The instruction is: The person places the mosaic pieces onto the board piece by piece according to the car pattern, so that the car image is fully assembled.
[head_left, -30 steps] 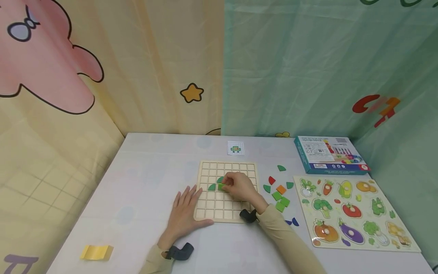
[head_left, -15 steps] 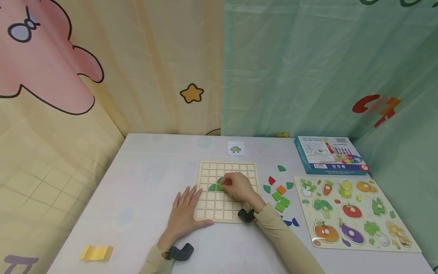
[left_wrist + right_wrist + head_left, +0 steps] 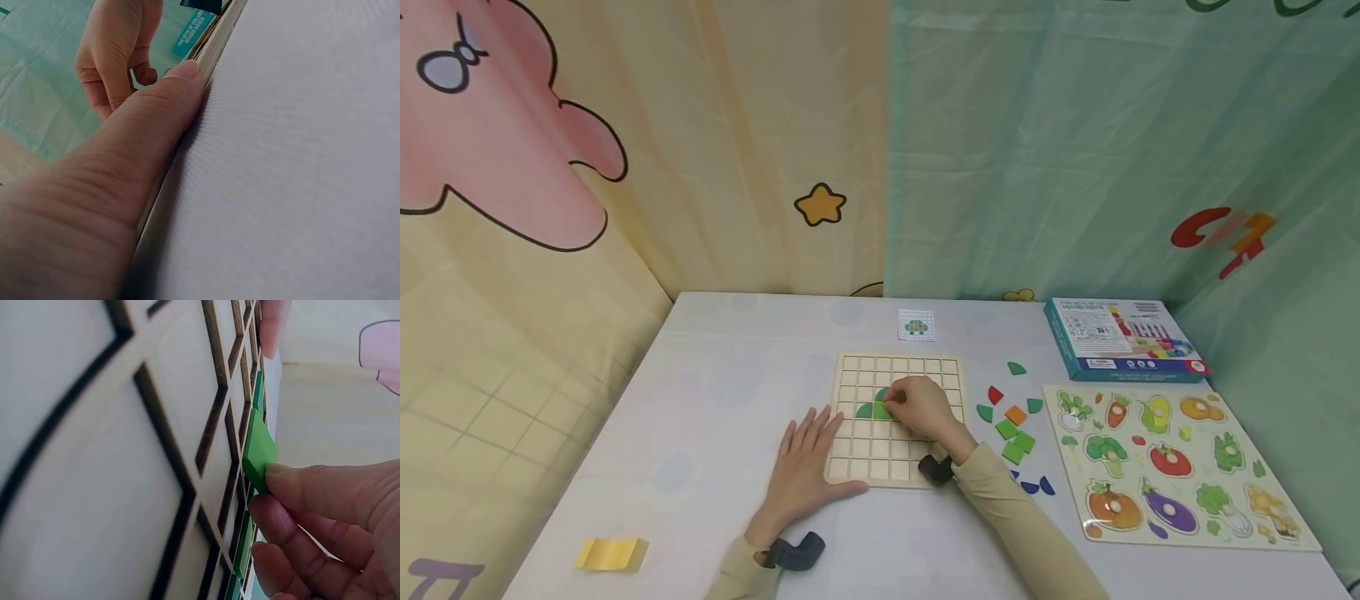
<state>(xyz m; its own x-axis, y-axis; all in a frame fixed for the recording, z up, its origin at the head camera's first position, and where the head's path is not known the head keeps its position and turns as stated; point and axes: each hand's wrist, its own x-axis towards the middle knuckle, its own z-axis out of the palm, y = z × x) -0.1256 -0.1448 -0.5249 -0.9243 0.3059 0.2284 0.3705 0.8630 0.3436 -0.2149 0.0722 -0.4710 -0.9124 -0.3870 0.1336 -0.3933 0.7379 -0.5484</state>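
Observation:
A wooden grid board [image 3: 871, 471] lies on the table. My left hand [image 3: 805, 462] is at its near left corner, fingers spread along the left side; in the left wrist view the thumb [image 3: 150, 112] lies along the board's edge. My right hand [image 3: 922, 408] is over the middle of the board and pinches a light green square tile [image 3: 259, 453] between thumb and fingers. The tile is close over the grid cells, slightly tilted. A dark green quarter-circle tile [image 3: 864, 411] sits just left of it, and another lies behind it, partly covered by the hand.
Right of the board lie loose green squares [image 3: 1013, 452], an orange square [image 3: 1017, 415], a red quarter-circle [image 3: 996, 395] and blue pieces [image 3: 1047, 486]. Further right are a vegetable puzzle board [image 3: 1131, 429] and a box [image 3: 1123, 337]. A pattern card [image 3: 917, 326] lies behind; yellow paper [image 3: 612, 554] is front left.
My right hand has shifted slightly left with the green square, which has come beside the left quarter-circle. The left hand has stayed in place.

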